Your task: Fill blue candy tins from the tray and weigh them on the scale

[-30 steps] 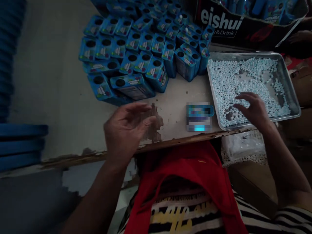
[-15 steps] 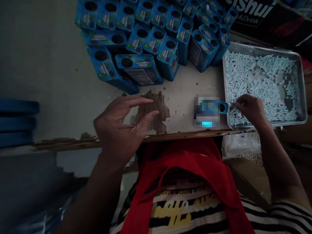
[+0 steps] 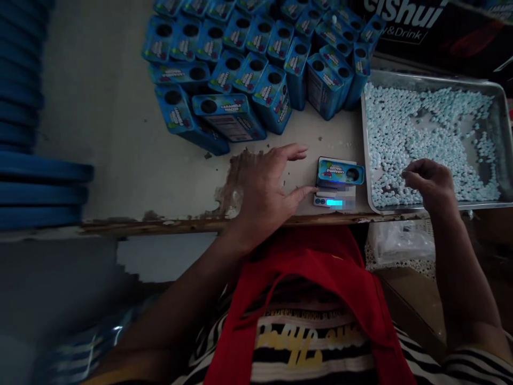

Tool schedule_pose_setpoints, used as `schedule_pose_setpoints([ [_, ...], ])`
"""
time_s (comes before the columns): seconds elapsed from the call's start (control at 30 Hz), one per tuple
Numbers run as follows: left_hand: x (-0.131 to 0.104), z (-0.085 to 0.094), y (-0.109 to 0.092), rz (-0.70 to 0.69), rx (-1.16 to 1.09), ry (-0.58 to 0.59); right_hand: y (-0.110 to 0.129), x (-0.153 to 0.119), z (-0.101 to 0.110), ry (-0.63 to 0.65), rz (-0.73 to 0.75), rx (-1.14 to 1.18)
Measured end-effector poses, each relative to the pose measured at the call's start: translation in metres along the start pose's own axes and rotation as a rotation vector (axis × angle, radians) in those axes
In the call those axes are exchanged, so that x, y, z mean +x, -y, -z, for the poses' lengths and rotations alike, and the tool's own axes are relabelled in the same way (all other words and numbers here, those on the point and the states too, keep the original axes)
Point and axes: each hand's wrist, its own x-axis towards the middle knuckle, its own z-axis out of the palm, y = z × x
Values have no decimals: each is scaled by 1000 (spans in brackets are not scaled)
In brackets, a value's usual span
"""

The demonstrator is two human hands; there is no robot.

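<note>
A blue candy box point(image 3: 340, 174) with a dark round hole at its right end lies on a small digital scale point(image 3: 320, 202) with a lit display. My left hand point(image 3: 266, 190) is open just left of it, thumb and fingers spread apart and the thumb tip close to the scale's edge. Over the metal tray point(image 3: 365, 144) of small pale-blue candies point(image 3: 395, 120), my right hand point(image 3: 433, 184) has its fingertips pinched together. Whatever the right fingers may hold is too small to make out.
Rows of similar blue boxes point(image 3: 230, 115) with round holes stand at the back. Blue stacked pieces point(image 3: 44, 190) lie at the left. A black printed carton point(image 3: 452, 48) is behind the tray. The worn wooden table edge point(image 3: 160, 226) runs along the front.
My left hand has moved right, towards the box on the scale. My right hand has shifted right, away from the box's hole and further over the candies.
</note>
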Motion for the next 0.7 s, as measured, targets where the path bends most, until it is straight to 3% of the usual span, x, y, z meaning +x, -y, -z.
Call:
schedule_pose_setpoints([
  [0.23,1,-26,2,58,-166,30,9,-6,6,-17,-11,193],
  [0.57,10,-34,-2,109,-259,95,3,0,12,45,-47,242],
  [0.7,12,-44,0,129,-293,122,5,-1,8,27,-24,227],
])
